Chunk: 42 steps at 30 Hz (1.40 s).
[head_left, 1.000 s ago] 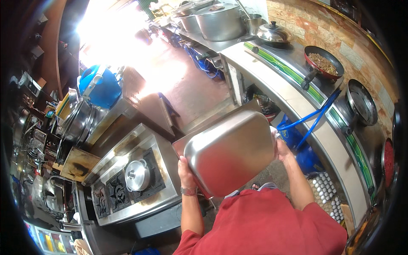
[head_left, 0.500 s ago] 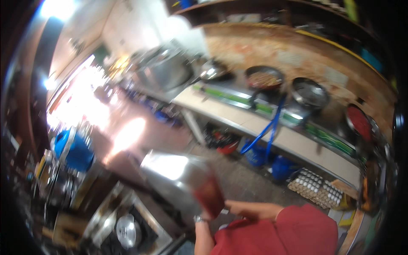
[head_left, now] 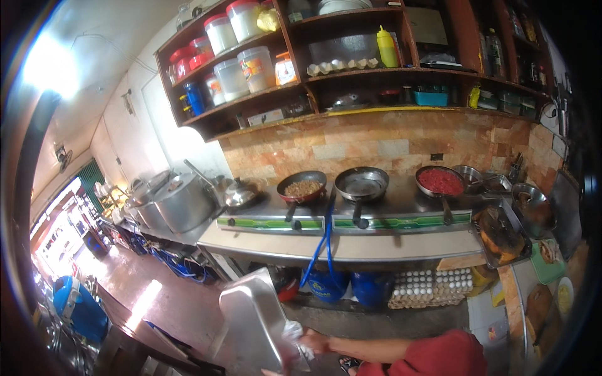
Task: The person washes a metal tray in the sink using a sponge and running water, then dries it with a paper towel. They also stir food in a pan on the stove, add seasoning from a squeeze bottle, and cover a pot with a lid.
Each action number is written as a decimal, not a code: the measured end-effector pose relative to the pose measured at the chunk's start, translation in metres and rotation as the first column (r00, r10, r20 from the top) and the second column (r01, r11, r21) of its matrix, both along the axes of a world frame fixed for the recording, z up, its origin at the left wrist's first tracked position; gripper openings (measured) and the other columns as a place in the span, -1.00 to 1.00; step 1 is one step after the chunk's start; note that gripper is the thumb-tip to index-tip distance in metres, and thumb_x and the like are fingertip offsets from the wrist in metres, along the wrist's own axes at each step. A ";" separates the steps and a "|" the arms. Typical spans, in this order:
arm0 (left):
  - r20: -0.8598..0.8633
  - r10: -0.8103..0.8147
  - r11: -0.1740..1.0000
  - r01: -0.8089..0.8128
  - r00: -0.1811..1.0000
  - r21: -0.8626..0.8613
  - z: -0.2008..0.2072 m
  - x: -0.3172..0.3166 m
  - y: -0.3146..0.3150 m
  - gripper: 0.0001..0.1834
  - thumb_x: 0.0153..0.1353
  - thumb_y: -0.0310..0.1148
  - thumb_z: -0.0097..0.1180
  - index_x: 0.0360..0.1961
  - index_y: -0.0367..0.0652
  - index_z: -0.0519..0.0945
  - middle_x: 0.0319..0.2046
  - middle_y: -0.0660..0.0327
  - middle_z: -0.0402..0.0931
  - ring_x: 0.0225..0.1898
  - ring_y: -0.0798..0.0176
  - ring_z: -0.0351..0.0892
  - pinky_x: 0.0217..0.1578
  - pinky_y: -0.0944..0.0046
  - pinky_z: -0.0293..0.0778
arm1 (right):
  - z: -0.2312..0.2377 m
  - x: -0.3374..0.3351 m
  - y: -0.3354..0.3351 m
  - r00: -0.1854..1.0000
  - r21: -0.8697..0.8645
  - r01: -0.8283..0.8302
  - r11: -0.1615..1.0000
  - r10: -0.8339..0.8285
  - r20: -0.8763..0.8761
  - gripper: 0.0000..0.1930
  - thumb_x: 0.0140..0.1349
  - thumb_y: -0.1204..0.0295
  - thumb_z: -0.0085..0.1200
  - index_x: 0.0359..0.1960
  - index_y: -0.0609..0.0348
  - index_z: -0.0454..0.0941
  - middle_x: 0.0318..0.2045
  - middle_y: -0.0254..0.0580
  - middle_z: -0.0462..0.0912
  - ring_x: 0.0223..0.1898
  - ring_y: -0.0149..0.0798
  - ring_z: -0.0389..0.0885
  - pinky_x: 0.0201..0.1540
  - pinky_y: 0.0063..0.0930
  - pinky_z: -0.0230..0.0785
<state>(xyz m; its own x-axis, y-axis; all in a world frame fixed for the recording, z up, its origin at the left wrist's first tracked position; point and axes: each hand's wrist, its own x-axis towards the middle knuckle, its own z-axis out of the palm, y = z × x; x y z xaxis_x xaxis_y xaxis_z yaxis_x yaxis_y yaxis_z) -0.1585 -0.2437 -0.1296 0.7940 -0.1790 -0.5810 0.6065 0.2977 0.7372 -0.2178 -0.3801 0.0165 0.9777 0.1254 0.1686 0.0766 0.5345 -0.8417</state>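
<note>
A deep rectangular stainless steel food pan [head_left: 254, 316] is held tilted up in front of me at the lower middle. My right hand [head_left: 315, 341] reaches in from the lower right, gripping a crumpled white cloth [head_left: 293, 331] against the pan's right rim. Only a sliver of my left hand [head_left: 272, 372] shows at the lower edge, by the pan's bottom end; most of its grip is cut off. A reddish patch blurs the pan's lower corner.
A counter carries a frying pan of browned food [head_left: 302, 187], an empty-looking pan [head_left: 362, 182] and a pan of red food [head_left: 441, 180]. Egg trays [head_left: 431, 287] and blue containers [head_left: 327, 285] stand below. Large pots [head_left: 183, 202] are left; a blue bucket [head_left: 80, 307] is far left.
My view has swung up and right, bringing the shelves into sight. The pan now stands more upright, and the white cloth shows in my right hand. My left wrist has dropped out of sight.
</note>
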 end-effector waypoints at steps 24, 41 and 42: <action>0.198 0.464 0.813 -0.327 0.863 -0.482 0.152 -0.156 0.050 -0.17 0.20 0.36 -0.18 0.18 -0.17 0.36 0.06 0.12 0.46 0.05 0.10 0.47 0.07 0.07 0.40 | 0.062 0.017 0.033 0.710 -0.711 0.688 0.145 0.066 0.701 -0.40 0.04 0.47 0.07 0.20 0.24 0.30 -0.20 0.01 0.49 -0.12 0.01 0.43 0.05 -0.13 0.25; 0.396 0.448 0.872 -0.293 0.801 -0.393 0.116 -0.140 0.083 -0.34 0.32 0.20 -0.19 0.15 -0.16 0.38 0.04 0.18 0.47 0.04 0.21 0.46 0.04 0.13 0.38 | 0.016 -0.043 0.074 0.694 -0.741 0.245 0.625 0.421 0.584 -0.87 0.10 0.48 0.03 -0.33 0.23 0.56 -0.19 0.00 0.51 -0.08 0.02 0.43 0.02 -0.21 0.30; 0.401 0.519 0.843 -0.376 0.755 -0.385 0.134 -0.139 0.086 -0.32 0.31 0.21 -0.18 0.14 -0.19 0.39 0.00 0.17 0.49 0.00 0.20 0.50 0.03 0.15 0.39 | 0.003 -0.056 0.068 0.724 -0.778 0.169 0.606 0.459 0.515 -0.80 0.19 0.38 0.00 -0.25 0.25 0.53 -0.15 0.03 0.48 -0.07 0.05 0.42 0.03 -0.17 0.28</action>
